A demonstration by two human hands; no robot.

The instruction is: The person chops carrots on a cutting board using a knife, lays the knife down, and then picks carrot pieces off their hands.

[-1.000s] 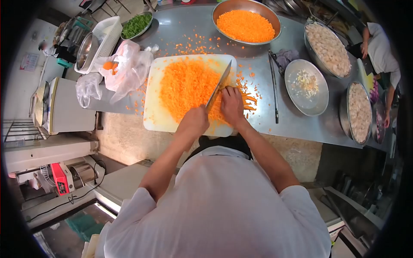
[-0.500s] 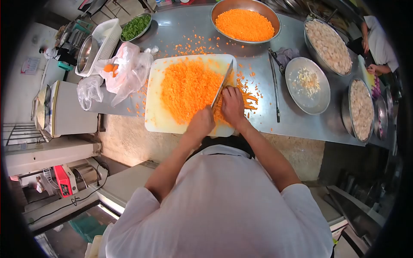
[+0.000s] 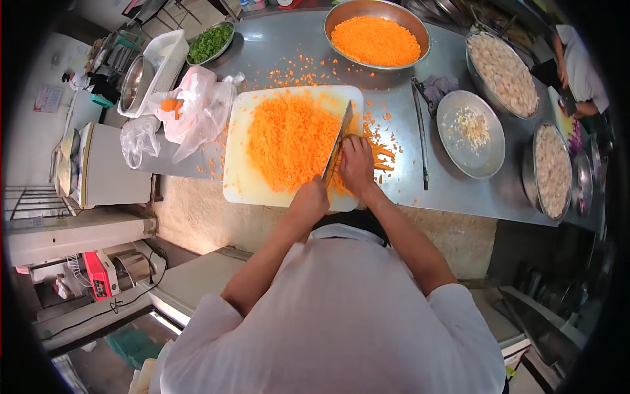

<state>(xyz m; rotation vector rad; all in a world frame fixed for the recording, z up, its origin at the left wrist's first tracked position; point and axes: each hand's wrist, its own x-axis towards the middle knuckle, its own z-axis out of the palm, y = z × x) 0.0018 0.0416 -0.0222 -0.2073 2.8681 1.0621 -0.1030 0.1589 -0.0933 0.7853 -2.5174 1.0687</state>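
My left hand (image 3: 310, 199) is wrapped round the handle of a knife (image 3: 339, 139), whose broad blade slants up and away over the white cutting board (image 3: 237, 187). Just right of the blade, the curled fingers of my right hand (image 3: 357, 161) press down on carrot strips (image 3: 382, 157); their ends stick out past the board's right side. A wide heap of finely diced carrot (image 3: 292, 141) covers the board left of the knife. My fingers hide the strips at the cutting edge.
Beyond the board stands a bowl of diced carrot (image 3: 375, 41). Plastic bags (image 3: 200, 108) and a white basket (image 3: 172, 49) lie left. To the right are a metal rod (image 3: 420, 134), a bowl with chopped bits (image 3: 470, 131) and bowls of pale pieces (image 3: 504, 72). A co-worker (image 3: 581, 65) cuts something purple.
The knife blade has shifted slightly in my left hand's grip, with its tip a little lower. My right hand stays on the carrot strips. The co-worker's hands have moved.
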